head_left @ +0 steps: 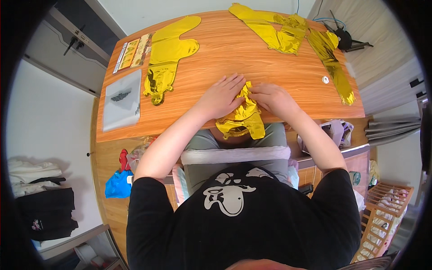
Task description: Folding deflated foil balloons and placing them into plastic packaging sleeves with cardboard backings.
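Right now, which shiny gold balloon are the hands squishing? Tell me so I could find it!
Look at the wooden table, then at its near edge in the middle. The balloon lies there under the left hand and right hand, its lower part hanging over the edge. Unlike the other gold balloons, which lie untouched farther back, this one is crumpled and pressed by both hands.

The 1 view comes from a camera on the person's head, looking steeply down over chest and lap to the wooden table (279,81) close in front. Its wide lens bends the table's edges and takes in floor (54,130) on the left and a wooden rack (382,216) lower right.
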The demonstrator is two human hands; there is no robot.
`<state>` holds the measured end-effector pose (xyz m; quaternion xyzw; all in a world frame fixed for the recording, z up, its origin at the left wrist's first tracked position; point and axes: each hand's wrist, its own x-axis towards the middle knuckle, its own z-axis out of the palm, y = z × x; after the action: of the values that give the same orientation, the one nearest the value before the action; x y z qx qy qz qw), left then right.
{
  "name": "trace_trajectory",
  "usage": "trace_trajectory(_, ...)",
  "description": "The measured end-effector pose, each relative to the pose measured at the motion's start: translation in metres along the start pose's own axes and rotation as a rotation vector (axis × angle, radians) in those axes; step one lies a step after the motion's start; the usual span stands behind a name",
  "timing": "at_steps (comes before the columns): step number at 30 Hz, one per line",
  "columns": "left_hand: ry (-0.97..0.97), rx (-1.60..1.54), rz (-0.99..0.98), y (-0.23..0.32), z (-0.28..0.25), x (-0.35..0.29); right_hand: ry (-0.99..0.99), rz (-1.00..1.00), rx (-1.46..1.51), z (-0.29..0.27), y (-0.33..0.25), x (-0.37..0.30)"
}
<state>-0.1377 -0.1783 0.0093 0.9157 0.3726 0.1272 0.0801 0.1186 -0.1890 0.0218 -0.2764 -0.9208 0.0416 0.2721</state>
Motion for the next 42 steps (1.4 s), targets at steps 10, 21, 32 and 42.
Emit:
trace_trajectory(10,-0.178,-0.87,-0.044,-0.048,-0.022,0.011,-0.045,0.021,0.096,0.003,0.007,-0.001)
trace_trajectory(21,-0.12,-0.112,0.214,-0.018,-0.009,0.021,-0.034,0.035,0.104,0.01,0.014,-0.005)
trace_trajectory(32,-0.05,-0.008,0.211,-0.012,-0.007,0.013,-0.076,-0.004,0.056,-0.01,-0.012,-0.009)
trace_trajectory(42,-0.113,-0.013,0.205,-0.013,-0.011,0.012,-0.045,-0.092,0.128,-0.004,-0.006,-0.018)
